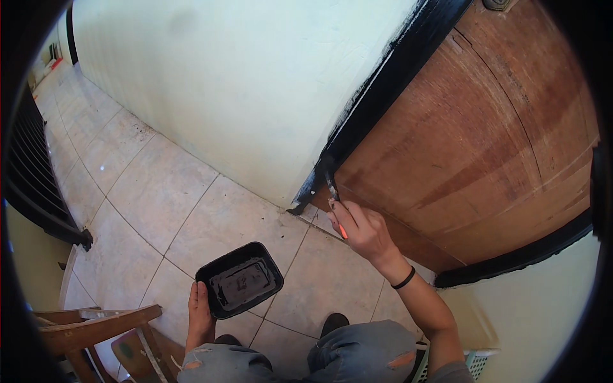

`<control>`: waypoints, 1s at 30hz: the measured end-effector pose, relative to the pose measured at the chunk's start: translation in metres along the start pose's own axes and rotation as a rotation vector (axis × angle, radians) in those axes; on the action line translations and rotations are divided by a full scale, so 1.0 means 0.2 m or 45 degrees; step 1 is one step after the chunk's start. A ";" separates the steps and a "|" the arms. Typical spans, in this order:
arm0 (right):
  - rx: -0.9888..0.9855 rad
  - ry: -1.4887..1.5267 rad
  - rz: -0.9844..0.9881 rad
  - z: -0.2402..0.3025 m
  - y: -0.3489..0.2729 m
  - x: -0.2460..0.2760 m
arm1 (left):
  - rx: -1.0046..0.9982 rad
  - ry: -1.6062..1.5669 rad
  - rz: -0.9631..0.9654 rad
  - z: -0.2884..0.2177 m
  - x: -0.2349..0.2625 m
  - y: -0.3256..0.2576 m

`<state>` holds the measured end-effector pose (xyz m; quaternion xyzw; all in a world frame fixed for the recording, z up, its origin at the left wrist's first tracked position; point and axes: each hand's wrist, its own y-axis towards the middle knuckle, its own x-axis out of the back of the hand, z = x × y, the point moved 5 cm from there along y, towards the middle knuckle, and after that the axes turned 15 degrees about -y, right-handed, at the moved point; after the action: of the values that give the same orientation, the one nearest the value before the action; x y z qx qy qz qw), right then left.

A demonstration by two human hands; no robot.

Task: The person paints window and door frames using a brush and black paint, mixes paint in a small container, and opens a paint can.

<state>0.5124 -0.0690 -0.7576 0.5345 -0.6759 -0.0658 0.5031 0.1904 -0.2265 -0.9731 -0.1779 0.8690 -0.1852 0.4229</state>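
Note:
My right hand [363, 231] is closed around a paintbrush [331, 184] with an orange part showing below the fingers. The brush's dark bristles touch the lower part of a black-painted door frame [383, 102]. Black paint edges unevenly onto the pale wall beside the frame. Down to the left, my left hand [200, 314] grips the near left side of a black rectangular tray [250, 306]. Dark paint [242, 284] covers the tray's bottom, with streaks up its inner sides. Part of the left hand is hidden under the tray.
A scuffed brown wooden door [472, 147] fills the right. The pale wall [204, 83] rises ahead above a tiled floor [159, 223]. At lower left stands a wooden chair-like frame [108, 329]; black railings [32, 166] are beyond it. A pale green basket [479, 364] sits behind my right arm.

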 end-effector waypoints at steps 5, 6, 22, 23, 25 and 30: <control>-0.231 0.306 0.046 -0.12 0.03 -0.01 | 0.018 0.056 0.001 -0.01 0.00 -0.02; -0.245 0.314 0.050 -0.16 0.09 0.02 | 0.020 0.047 -0.003 -0.01 -0.01 -0.02; -0.198 0.326 0.245 0.25 -0.37 -0.42 | 0.014 0.117 -0.075 -0.04 -0.04 -0.05; -0.221 0.353 0.230 0.23 -0.36 -0.45 | 0.017 0.116 -0.067 -0.04 -0.04 -0.05; -0.231 0.328 0.130 0.14 -0.25 -0.39 | 0.013 0.116 -0.073 -0.05 -0.03 -0.06; -0.220 0.235 -0.147 0.09 -0.12 -0.15 | -0.005 0.113 -0.057 -0.05 -0.02 -0.05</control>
<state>0.5117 -0.0647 -0.7995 0.5309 -0.5867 -0.1030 0.6027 0.1867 -0.2313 -0.9596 -0.1897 0.8831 -0.2005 0.3794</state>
